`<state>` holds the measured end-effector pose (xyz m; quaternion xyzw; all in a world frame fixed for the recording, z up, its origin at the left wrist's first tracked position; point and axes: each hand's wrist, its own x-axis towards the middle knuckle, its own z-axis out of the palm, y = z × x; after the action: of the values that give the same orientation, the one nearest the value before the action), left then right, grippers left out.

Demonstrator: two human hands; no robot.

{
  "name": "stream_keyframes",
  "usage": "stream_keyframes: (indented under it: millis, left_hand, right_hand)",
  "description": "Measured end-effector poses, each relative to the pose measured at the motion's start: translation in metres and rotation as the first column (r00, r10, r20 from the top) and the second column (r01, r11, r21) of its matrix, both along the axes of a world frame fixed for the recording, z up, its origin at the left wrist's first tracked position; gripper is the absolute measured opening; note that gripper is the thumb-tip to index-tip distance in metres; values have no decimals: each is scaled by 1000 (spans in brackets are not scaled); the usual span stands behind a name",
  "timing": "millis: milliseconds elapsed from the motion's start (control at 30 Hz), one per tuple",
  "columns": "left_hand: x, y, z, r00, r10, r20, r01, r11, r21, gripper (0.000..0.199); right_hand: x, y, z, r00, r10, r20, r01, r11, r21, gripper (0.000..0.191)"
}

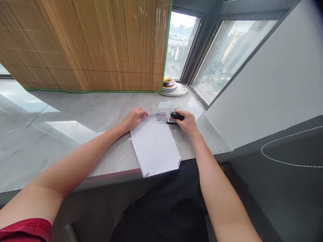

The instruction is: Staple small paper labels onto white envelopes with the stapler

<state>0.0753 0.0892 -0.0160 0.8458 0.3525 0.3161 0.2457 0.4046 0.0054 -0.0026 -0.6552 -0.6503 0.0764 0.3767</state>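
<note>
A white sheet of paper (155,148) lies on the grey stone ledge, its near end hanging past the front edge with bent corners. Rows of small dark marks, perhaps staples, cover a patch (161,118) at its far right corner. My right hand (187,121) is closed round a black stapler (174,118), whose front end is at the paper's far right edge beside the marks. At the far left corner, my left hand (137,117) rests on the paper's edge with its fingers curled; whether it pinches the sheet is hard to make out.
Stacked plates (178,90) stand in the back corner by the windows. A bamboo blind (101,43) with green edging hangs over the ledge's back. A white wall (264,84) slants along the right, with a bead chain (282,162) hanging below.
</note>
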Motion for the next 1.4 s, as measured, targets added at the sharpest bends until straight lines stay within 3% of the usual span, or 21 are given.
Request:
stream_keyframes:
  millis: [167,300,667,900,1100,1233,1400]
  left_hand:
    - [1,-7,8,995,-76,57,78,996,-32,24]
    - [2,-11,8,999,-40,4,40,999,-33,24]
    - [1,-13,3,999,-29,-33,28,1000,-5,31]
    - [9,-20,-2,999,-28,-30,30,996,78,20]
    - [31,-40,-9,952,-241,-187,241,970,-24,52]
    - [33,-50,6,882,-319,-346,340,940,0,59]
    - [33,-59,22,782,-288,-553,364,931,32,66]
  right_hand:
    - [-7,1,2,995,102,18,-102,995,-3,35]
    - [-12,-1,6,989,142,36,-142,990,0,34]
    - [-11,-10,14,988,115,107,-121,991,51,30]
    - [-12,-14,15,979,111,169,-117,993,26,27]
    - [-14,-12,15,981,106,159,-111,993,24,27]
    - [-16,-13,18,979,138,150,-141,990,7,28]
    - [-22,-20,26,966,239,100,-237,971,-25,28]
